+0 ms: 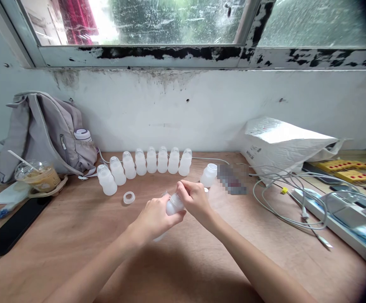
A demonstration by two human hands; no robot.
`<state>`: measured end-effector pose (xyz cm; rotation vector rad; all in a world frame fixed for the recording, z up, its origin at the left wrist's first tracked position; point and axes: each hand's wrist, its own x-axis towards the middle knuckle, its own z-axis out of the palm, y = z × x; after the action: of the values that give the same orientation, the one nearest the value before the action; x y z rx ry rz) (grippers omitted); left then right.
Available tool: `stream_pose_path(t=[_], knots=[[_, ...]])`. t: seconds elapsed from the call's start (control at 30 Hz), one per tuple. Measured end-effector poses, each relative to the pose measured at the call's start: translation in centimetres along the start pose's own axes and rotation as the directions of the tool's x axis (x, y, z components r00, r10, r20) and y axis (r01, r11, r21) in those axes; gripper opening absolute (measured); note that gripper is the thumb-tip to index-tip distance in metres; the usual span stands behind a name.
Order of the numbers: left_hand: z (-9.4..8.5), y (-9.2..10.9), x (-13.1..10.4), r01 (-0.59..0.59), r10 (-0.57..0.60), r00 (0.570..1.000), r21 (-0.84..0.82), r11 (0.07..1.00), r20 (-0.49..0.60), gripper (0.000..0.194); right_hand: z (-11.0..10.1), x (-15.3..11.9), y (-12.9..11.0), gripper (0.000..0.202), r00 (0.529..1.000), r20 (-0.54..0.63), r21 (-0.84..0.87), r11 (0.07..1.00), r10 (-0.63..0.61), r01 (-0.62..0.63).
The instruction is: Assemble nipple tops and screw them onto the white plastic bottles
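Near the middle of the table, my left hand (154, 216) is wrapped round a translucent white bottle (174, 205), held tilted. The fingers of my right hand (194, 198) are pinched together at the bottle's upper end; what they grip there is too small to make out. An open bottle without a cap (208, 174) stands behind my right hand, with a small white piece (206, 190) partly hidden beside it. A white ring (129, 198) lies to the left of my hands. Several capped bottles (151, 160) stand in a curved row at the back.
On the left are a grey backpack (47, 130), a drink cup (41, 176) in a holder and a black phone (14, 227). To the right lie a white bag (280, 145), coiled cables (277, 214), a power strip (337, 223) and yellow blocks (343, 168).
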<state>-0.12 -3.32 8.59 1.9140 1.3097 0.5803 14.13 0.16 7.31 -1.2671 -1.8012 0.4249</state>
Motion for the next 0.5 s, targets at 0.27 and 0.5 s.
stream_pose_path(t=[0.27,0.5], knots=[[-0.8,0.1,0.0,-0.045,0.048,0.995,-0.038,0.998,0.086,0.029,-0.4,0.5,-0.1,0.035,0.989,0.115,0.19,0.976,0.09,-0.111],[-1.3,0.4,0.2,-0.009,0.024,0.99,-0.109,0.994,0.141,0.035,-0.5,0.8,-0.2,0.036,0.97,0.189,0.263,0.944,0.154,-0.201]])
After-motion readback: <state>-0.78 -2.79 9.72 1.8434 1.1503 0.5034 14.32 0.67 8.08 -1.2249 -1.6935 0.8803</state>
